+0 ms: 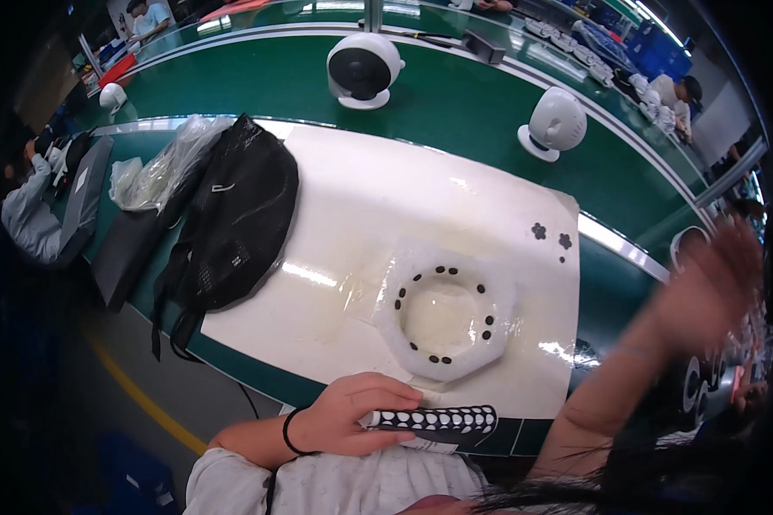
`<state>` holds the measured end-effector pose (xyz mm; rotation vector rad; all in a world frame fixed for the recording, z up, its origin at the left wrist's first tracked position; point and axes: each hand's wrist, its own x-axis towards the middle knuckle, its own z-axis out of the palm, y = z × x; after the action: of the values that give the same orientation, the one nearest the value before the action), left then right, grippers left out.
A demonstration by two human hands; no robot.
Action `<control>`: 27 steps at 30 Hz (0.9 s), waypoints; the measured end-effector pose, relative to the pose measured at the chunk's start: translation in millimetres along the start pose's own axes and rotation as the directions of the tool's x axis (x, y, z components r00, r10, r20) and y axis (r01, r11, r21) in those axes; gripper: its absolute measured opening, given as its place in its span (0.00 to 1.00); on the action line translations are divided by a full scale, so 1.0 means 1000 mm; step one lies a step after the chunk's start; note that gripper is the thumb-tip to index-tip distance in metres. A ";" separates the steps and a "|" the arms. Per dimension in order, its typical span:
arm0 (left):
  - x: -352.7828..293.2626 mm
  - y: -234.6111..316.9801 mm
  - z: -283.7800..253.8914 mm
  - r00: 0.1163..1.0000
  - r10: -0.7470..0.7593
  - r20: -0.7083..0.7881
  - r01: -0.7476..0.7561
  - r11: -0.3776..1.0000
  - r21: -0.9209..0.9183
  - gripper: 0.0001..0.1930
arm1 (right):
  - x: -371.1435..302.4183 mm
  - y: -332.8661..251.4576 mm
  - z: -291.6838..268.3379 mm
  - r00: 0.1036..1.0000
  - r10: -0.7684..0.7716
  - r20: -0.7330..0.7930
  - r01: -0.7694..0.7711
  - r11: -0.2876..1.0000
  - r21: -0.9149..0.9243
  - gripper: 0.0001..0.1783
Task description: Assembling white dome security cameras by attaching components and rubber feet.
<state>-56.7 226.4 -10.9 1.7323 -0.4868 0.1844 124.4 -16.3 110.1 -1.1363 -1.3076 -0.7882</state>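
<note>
My left hand [365, 416] is closed around one end of a curled black sheet with rows of white oval spots [438, 420], close to my body at the bench's near edge. Just beyond it lies a white foam ring [385, 322] with a many-sided outline and a round middle. Several small black oval pads [488, 321] sit around that round opening. My right hand [717, 287] is raised far to the right, over the bench side; motion smears its fingers. Beside it shows part of a white round housing [687, 245].
A black mesh bag [245, 215] and clear plastic wrap [167, 167] lie at left on the white mat [335, 189] and beside it. White fan-like units [365, 73] stand on the green conveyor [455, 94] beyond. Black flower-shaped marks [538, 231] lie at right. Other people work farther off.
</note>
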 end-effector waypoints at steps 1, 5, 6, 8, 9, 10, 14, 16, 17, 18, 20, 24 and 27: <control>-0.004 -0.002 -0.001 1.000 0.003 -0.004 -0.003 1.000 0.007 0.18 | -0.002 0.089 0.031 0.941 0.332 0.064 -0.321 0.936 -0.142 0.16; -0.006 0.001 -0.004 0.992 -0.129 -0.017 0.127 0.988 -0.084 0.19 | -0.087 0.184 0.001 0.389 0.917 0.085 -0.689 0.351 -0.634 0.23; -0.008 0.001 -0.004 0.989 -0.144 -0.035 0.140 0.985 -0.098 0.19 | -0.080 0.186 0.019 0.293 0.956 0.021 -0.660 0.218 -0.719 0.25; -0.006 0.001 -0.002 0.988 -0.151 -0.037 0.146 0.984 -0.102 0.19 | -0.091 0.214 0.011 0.327 0.945 -0.027 -0.502 0.149 -0.852 0.28; -0.004 0.000 -0.002 0.989 -0.149 -0.007 0.148 0.985 -0.085 0.19 | -0.101 0.229 0.003 0.360 0.930 -0.074 -0.325 0.050 -0.944 0.31; -0.004 0.001 -0.003 0.988 -0.151 0.021 0.152 0.986 -0.066 0.19 | -0.108 0.240 -0.002 0.330 0.939 -0.098 -0.338 0.020 -0.941 0.34; -0.007 0.000 -0.003 0.982 -0.188 -0.009 0.186 0.980 -0.068 0.17 | -0.105 0.247 0.005 0.331 0.928 -0.174 -0.403 -0.028 -0.915 0.35; -0.006 -0.001 -0.001 0.981 -0.194 -0.010 0.193 0.979 -0.061 0.17 | -0.111 0.249 0.001 0.316 0.930 -0.188 -0.421 -0.040 -0.906 0.35; -0.005 0.000 -0.001 0.982 -0.187 -0.008 0.186 0.982 -0.031 0.17 | -0.110 0.247 -0.001 0.311 0.928 -0.206 -0.436 -0.054 -0.898 0.35; -0.005 0.001 -0.001 0.984 -0.179 -0.005 0.179 0.984 -0.002 0.17 | -0.113 0.249 -0.004 0.313 0.926 -0.210 -0.437 -0.055 -0.898 0.35; -0.006 0.001 -0.001 0.978 -0.210 0.006 0.210 0.978 -0.011 0.18 | -0.117 0.252 -0.004 0.366 0.893 -0.263 -0.340 -0.134 -0.931 0.33; -0.008 0.004 0.002 0.939 -0.342 -0.014 0.339 0.934 -0.110 0.19 | -0.103 0.225 -0.001 0.503 0.792 -0.346 -0.320 -0.202 -0.926 0.28; -0.008 0.006 0.003 0.936 -0.349 -0.042 0.341 0.930 -0.138 0.20 | -0.093 0.202 -0.010 0.742 0.613 -0.272 -0.275 -0.092 -0.957 0.19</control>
<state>-67.0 224.2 -8.9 1.6494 -0.1359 -0.0426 303.1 20.2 -17.3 -2.7544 -0.1754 -0.9858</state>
